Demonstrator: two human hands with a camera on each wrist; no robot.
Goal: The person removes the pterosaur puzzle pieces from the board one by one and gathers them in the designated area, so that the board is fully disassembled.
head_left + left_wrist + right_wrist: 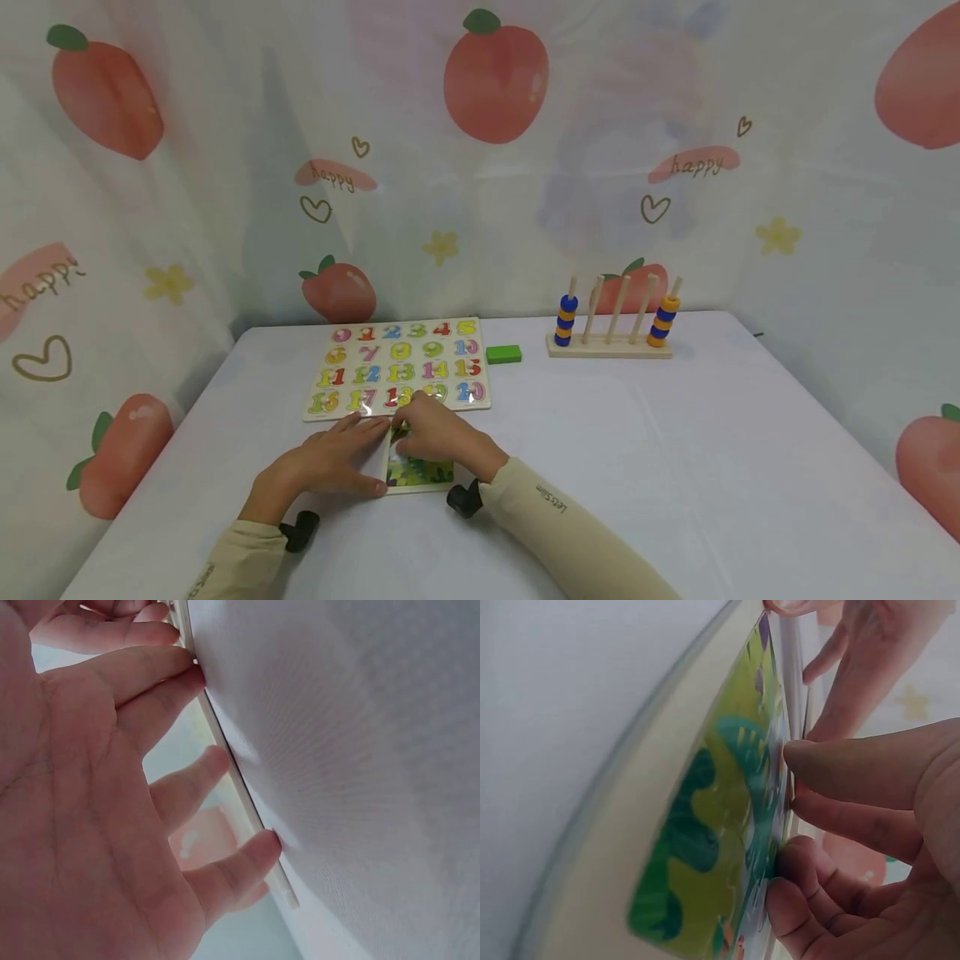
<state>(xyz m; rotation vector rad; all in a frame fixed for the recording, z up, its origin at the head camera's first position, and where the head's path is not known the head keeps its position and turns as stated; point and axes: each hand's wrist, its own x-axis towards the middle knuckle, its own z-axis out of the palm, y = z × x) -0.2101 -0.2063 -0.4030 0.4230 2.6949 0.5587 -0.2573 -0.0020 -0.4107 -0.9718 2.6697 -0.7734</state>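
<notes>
A small jigsaw puzzle (420,477) with a green dinosaur-like picture and a pale border lies on the table, just in front of the number board (307,415). At its left edge rests my left hand (330,462), fingers extended and spread, thumb by the near corner. In the left wrist view the fingertips (216,759) line the puzzle's edge. My right hand (438,433) is over the puzzle's far left part with bent fingers. Its thumb (855,761) and fingertips meet the picture's surface in the right wrist view; I cannot tell whether they pinch a puzzle piece.
Right of the number board lies a green block (503,355). Farther right stands a wooden peg rack (611,346), blue and orange rings stacked on its two end pegs. A fruit-print curtain (480,200) hangs behind the white table (675,467).
</notes>
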